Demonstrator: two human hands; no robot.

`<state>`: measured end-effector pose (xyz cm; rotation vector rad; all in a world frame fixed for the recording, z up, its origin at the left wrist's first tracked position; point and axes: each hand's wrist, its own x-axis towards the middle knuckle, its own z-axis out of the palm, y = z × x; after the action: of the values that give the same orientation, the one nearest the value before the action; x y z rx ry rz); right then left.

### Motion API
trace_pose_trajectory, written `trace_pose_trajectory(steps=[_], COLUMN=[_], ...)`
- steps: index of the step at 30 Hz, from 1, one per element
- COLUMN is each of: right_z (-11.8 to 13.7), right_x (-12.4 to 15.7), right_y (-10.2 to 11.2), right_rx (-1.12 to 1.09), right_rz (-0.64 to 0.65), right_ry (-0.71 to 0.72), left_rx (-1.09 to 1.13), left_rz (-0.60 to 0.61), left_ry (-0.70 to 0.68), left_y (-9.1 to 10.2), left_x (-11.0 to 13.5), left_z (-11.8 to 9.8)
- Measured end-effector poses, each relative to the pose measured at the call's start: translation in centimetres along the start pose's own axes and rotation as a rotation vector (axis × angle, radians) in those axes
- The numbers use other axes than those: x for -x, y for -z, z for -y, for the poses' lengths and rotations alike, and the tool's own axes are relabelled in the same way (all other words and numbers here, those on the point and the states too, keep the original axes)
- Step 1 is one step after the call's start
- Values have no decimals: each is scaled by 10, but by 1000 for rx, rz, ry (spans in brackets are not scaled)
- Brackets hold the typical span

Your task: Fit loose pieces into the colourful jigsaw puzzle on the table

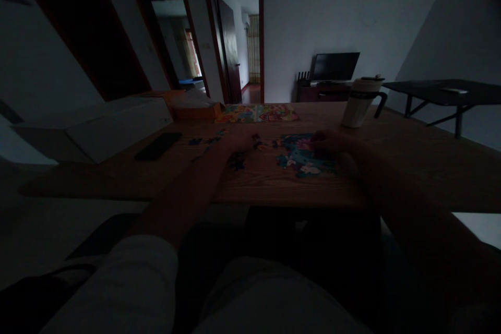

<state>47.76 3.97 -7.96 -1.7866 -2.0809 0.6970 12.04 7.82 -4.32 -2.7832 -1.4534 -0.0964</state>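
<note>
Dim, underexposed room, warped edges

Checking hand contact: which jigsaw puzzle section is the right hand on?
The blue-and-pink assembled patch, under the right hand; the dark loose pieces lie further left, near the left hand.

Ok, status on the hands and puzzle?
Left hand near loose jigsaw pieces; right hand at assembled jigsaw section. Handled mug farther up wooden table.
</note>
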Motion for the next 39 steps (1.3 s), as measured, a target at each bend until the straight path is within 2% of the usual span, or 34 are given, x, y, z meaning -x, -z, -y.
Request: trace_pose_trajectory(steps=[2, 6, 10, 16, 21, 25, 30, 36, 39], right_z=[2, 4, 1, -2, 1, 2, 5, 1, -1], right_x=[1, 2, -1, -3, 0, 0, 2, -1, -3], right_y=[0, 1, 0, 0, 1, 1, 0, -2, -2], right_rx=[22, 38, 7, -15, -13, -27, 0, -59, -63], right_rz=[-16, -12, 11, 6, 9, 0, 3, 17, 3], right_ry=[-1, -6, 10, -2, -6, 5, -6, -50, -48], left_rx=[-14, 4, 90, 258, 241, 285, 283, 255, 234], left_rz=[-44, 3, 5, 21, 7, -42, -188, -99, -113], left_ry=[13, 71, 15, -64, -21, 11, 245, 360, 415], left_y=[-4, -9, -14, -19, -17, -5, 9, 6, 8], left_x=[-3, -5, -5, -10, -11, -11, -7, -3, 3], left_z=[0, -11, -17, -7, 0, 19, 57, 90, 108])
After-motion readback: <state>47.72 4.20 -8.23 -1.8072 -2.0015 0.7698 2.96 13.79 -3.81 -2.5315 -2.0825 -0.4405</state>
